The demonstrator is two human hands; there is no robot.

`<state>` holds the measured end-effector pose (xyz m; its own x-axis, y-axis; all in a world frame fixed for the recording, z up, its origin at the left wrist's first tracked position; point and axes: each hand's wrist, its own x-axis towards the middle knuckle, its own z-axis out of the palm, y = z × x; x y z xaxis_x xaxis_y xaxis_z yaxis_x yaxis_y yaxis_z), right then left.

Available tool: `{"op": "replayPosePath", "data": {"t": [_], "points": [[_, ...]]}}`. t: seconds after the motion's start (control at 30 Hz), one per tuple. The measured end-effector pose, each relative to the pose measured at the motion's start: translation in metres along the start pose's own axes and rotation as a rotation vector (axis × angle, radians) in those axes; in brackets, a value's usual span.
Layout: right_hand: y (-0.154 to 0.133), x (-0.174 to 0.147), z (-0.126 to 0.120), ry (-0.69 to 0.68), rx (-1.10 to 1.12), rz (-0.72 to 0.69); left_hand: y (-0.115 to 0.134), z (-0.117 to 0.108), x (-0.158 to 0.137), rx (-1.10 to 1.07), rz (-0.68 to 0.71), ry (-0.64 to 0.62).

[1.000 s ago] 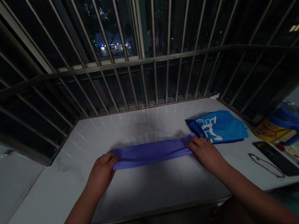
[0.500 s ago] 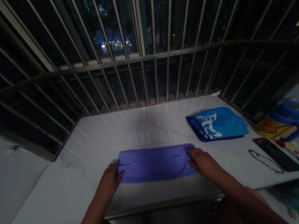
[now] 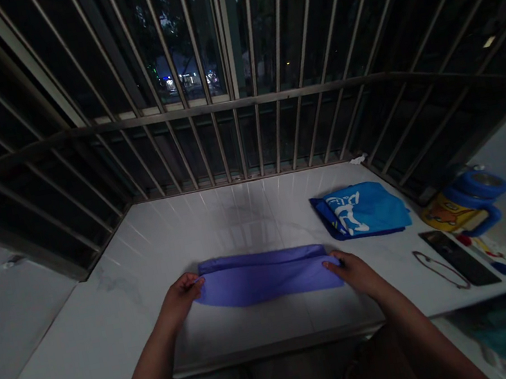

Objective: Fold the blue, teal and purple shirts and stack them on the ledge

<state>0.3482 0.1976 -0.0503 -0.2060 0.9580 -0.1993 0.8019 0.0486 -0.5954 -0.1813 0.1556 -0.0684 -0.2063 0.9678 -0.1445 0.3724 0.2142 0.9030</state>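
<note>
A purple cloth, folded into a long strip, lies across the pale marble-look sill in front of me. My left hand pinches its left end between thumb and fingers. At the opposite end my right hand grips the cloth the same way. The layer between my hands is lifted a little and overlaps a back layer, which shows as a narrow band along the far edge. What kind of cloth item it is, I cannot tell.
To the right lies a folded blue bag with white lettering. Beyond it are a blue and yellow cup-like container, a dark phone and a thin cord loop. Metal bars enclose the sill at the back.
Both hands have closed on the ends of the cloth's upper layer and raised it slightly. A fold line now shows more clearly along its far side. The view has shifted slightly.
</note>
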Motion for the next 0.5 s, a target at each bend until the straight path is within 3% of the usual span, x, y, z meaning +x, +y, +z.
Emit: {"op": "replayPosePath", "data": {"t": [0.1, 0.23, 0.37, 0.43, 0.5], "points": [[-0.002, 0.013, 0.012, 0.106, -0.150, 0.207, -0.007, 0.005, 0.010, 0.032, -0.117, 0.002], [-0.010, 0.010, 0.035, 0.171, -0.279, 0.338, -0.017, 0.005, 0.016, 0.091, -0.140, 0.053], [-0.022, 0.005, 0.050, 0.184, -0.283, 0.321, -0.018, 0.004, 0.016, 0.100, -0.123, 0.074], [-0.023, 0.005, 0.048, 0.183, -0.243, 0.309, -0.017, 0.006, 0.010, 0.088, -0.108, 0.063], [-0.017, 0.005, 0.036, 0.178, -0.198, 0.329, -0.016, 0.012, -0.001, 0.040, -0.096, -0.030]]}}
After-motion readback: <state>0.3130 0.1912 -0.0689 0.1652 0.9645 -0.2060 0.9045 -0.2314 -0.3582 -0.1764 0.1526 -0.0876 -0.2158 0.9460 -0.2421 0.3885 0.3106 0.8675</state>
